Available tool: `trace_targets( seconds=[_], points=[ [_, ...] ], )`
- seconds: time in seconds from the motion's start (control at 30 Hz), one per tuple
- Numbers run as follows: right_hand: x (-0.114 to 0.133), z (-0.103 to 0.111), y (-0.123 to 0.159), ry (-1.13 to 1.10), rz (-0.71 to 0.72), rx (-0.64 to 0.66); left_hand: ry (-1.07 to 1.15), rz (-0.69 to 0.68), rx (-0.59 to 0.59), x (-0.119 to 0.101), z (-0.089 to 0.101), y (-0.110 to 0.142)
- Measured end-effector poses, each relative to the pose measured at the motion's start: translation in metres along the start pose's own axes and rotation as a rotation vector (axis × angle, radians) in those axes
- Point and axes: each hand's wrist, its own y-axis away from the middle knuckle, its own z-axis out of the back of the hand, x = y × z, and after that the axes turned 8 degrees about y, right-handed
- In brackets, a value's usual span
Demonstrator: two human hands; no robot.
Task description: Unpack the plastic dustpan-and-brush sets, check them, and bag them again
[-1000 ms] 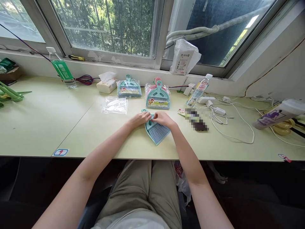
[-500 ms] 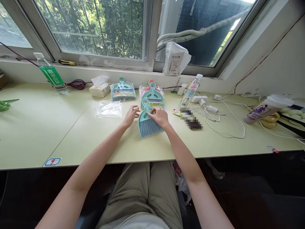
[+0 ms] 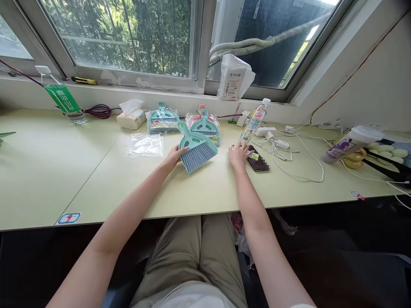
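In my left hand (image 3: 175, 157) is a mint-green dustpan (image 3: 190, 139) with a small brush (image 3: 199, 157) nested in it. The set tilts over the table, its handle pointing up and left and its grey-blue bristles facing me. My left fingers grip its left side. My right hand (image 3: 238, 154) lies low over the table with its fingers stretched out, at the left edge of a dark phone (image 3: 257, 161). A small yellow-green label (image 3: 254, 156) shows on the phone beside my fingertips. Whatever lies under my right hand is hidden.
Behind are bagged dustpan sets (image 3: 163, 119) and another stack (image 3: 205, 126). A clear plastic bag (image 3: 146, 144) lies flat left of my left hand. A tissue pack (image 3: 131, 116), a tilted water bottle (image 3: 256, 121), white cables (image 3: 282, 145) and a plastic cup (image 3: 349, 143) stand around.
My left hand has taken hold of the dustpan and brush, which now tilts the other way. My right hand has let go of it and moved right, to the phone and label.
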Motion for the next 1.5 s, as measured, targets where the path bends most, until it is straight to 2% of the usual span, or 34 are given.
trace_targets(
  seconds=[0.07, 0.13, 0.23, 0.43, 0.63, 0.8, 0.87, 0.93, 1.03, 1.1, 1.13, 1.2, 1.33, 1.4, 1.5],
  points=[
    [-0.004, -0.009, -0.001, 0.042, 0.052, 0.156, 0.006, -0.007, -0.027, -0.001, 0.003, -0.002],
    [0.0, -0.011, 0.002, 0.047, 0.144, 0.245, 0.005, -0.009, -0.049, -0.001, 0.006, -0.004],
    [0.015, -0.008, 0.009, 0.023, 0.254, 0.299, 0.01, -0.022, -0.062, -0.002, 0.008, -0.006],
    [0.027, -0.005, 0.015, -0.168, 0.303, 0.404, 0.029, -0.009, -0.128, -0.006, 0.008, -0.007],
    [0.018, -0.009, 0.009, -0.21, 0.21, 0.214, 0.016, -0.034, -0.111, 0.0, 0.013, -0.012],
    [0.017, -0.006, 0.008, -0.207, 0.199, 0.303, 0.044, -0.021, -0.115, 0.001, 0.015, -0.013],
    [0.017, -0.001, 0.007, -0.274, 0.165, 0.222, 0.072, -0.01, -0.122, 0.001, 0.014, -0.013],
    [0.018, 0.009, 0.007, -0.38, 0.13, 0.087, 0.118, 0.008, -0.175, 0.002, 0.013, -0.014],
    [0.024, 0.032, 0.011, -0.535, 0.061, -0.125, 0.177, 0.015, -0.234, 0.004, 0.012, -0.015],
    [0.034, 0.049, 0.022, -0.592, 0.054, -0.199, 0.19, -0.001, -0.207, 0.006, 0.012, -0.016],
    [0.041, 0.056, 0.031, -0.608, 0.081, -0.205, 0.193, -0.009, -0.185, 0.007, 0.011, -0.016],
    [0.058, 0.063, 0.051, -0.645, 0.229, -0.14, 0.21, -0.009, -0.162, 0.007, 0.009, -0.014],
    [0.092, 0.049, 0.09, -0.634, 0.622, 0.056, 0.287, -0.031, -0.143, 0.006, 0.002, -0.01],
    [0.102, 0.037, 0.102, -0.569, 0.702, 0.138, 0.29, -0.076, -0.091, 0.006, -0.001, -0.008],
    [0.107, 0.025, 0.107, -0.495, 0.721, 0.232, 0.245, -0.095, -0.029, 0.006, -0.002, -0.005]
  ],
)
